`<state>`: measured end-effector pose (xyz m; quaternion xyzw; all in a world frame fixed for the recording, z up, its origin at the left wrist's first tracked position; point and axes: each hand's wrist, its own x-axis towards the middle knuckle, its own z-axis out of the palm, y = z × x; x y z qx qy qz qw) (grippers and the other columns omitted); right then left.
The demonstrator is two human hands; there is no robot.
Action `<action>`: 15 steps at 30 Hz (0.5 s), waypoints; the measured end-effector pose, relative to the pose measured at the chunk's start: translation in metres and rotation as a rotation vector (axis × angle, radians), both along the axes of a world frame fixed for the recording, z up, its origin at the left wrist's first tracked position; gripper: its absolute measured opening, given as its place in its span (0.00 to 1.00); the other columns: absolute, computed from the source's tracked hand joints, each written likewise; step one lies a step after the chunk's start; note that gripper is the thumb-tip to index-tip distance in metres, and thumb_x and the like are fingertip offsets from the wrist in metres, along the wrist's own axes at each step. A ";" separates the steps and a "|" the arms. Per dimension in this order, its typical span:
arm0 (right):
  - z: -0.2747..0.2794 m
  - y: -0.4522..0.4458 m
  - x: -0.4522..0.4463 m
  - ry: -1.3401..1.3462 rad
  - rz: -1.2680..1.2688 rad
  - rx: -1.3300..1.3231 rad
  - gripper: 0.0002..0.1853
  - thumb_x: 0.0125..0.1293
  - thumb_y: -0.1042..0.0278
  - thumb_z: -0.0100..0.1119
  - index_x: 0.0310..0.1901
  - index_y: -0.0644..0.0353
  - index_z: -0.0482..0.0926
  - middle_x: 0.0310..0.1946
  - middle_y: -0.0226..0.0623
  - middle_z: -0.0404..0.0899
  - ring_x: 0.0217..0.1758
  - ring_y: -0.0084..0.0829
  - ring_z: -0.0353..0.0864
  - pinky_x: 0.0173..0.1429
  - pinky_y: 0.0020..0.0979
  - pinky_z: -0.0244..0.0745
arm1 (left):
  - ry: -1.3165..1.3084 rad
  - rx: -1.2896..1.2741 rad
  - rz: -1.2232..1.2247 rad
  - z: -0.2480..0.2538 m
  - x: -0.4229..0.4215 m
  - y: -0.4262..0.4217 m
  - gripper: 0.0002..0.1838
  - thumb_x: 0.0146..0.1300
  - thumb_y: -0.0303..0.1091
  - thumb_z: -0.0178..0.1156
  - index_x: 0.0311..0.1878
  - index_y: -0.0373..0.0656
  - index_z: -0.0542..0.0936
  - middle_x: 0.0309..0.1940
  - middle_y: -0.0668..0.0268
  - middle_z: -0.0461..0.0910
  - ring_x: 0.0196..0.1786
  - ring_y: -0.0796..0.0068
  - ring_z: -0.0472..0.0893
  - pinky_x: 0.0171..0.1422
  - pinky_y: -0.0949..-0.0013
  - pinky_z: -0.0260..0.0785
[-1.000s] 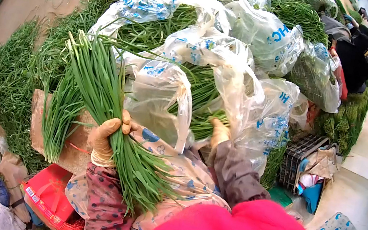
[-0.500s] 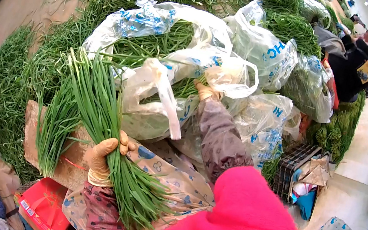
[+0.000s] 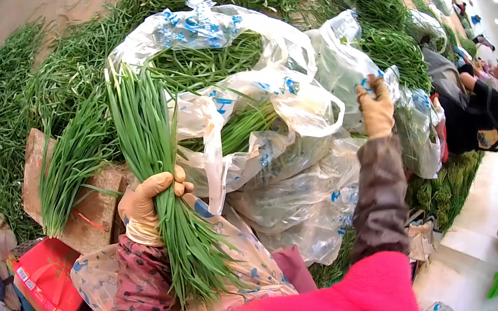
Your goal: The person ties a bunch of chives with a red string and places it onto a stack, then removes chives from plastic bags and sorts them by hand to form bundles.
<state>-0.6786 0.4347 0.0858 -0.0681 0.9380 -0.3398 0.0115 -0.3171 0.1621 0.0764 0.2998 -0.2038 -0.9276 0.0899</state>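
My left hand [image 3: 157, 199], in a thin tan glove, is closed around a bunch of chives [image 3: 151, 133], its pale stem ends up and leaf tips over my lap. My gloved right hand [image 3: 378, 109] reaches to the right with thumb and fingers pinched at the blue-printed edge of a clear plastic bag [image 3: 342, 59]. Before me an open plastic bag [image 3: 217, 111] holds more chives [image 3: 246, 130] with its handles loose. Another small bunch of chives [image 3: 72, 160] lies on a worn wooden block [image 3: 107, 188] left of my left hand.
Heaps of loose green stalks [image 3: 2, 110] cover the floor to the left and behind. A red box [image 3: 50, 277] stands at lower left. A person in black [image 3: 482, 121] sits at right beside filled bags [image 3: 418, 133]. Patterned cloth [image 3: 247, 246] covers my lap.
My right hand has left the chives in the open bag and moved right and up to the neighbouring bag. The left hand still holds its bunch.
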 end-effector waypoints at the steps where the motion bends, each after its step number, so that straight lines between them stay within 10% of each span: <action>1: -0.006 0.001 -0.027 0.164 -0.006 0.213 0.29 0.55 0.61 0.68 0.60 0.56 0.72 0.49 0.44 0.80 0.47 0.37 0.80 0.52 0.34 0.75 | -0.016 0.012 -0.004 0.000 -0.001 -0.002 0.13 0.59 0.33 0.58 0.41 0.31 0.76 0.27 0.61 0.78 0.39 0.64 0.81 0.42 0.62 0.79; 4: -0.034 0.013 -0.091 0.195 -0.001 0.585 0.54 0.42 0.55 0.75 0.69 0.60 0.55 0.66 0.50 0.62 0.70 0.46 0.62 0.71 0.36 0.60 | -0.033 0.042 0.051 0.003 0.002 -0.008 0.13 0.58 0.33 0.59 0.41 0.32 0.76 0.27 0.61 0.78 0.38 0.64 0.81 0.42 0.62 0.79; 8: -0.057 0.010 -0.117 -0.001 -0.028 0.715 0.66 0.37 0.57 0.80 0.73 0.59 0.41 0.69 0.51 0.58 0.71 0.42 0.61 0.72 0.30 0.58 | -0.003 0.097 0.093 -0.007 0.006 -0.009 0.15 0.56 0.31 0.60 0.42 0.30 0.75 0.28 0.58 0.79 0.37 0.64 0.81 0.41 0.62 0.80; 15: -0.151 0.009 -0.099 -0.216 -0.036 0.804 0.40 0.53 0.47 0.67 0.63 0.61 0.66 0.52 0.51 0.76 0.55 0.41 0.76 0.59 0.32 0.70 | -0.072 -0.128 0.180 -0.005 -0.020 -0.005 0.21 0.53 0.27 0.58 0.50 0.25 0.74 0.58 0.52 0.73 0.32 0.69 0.79 0.36 0.64 0.77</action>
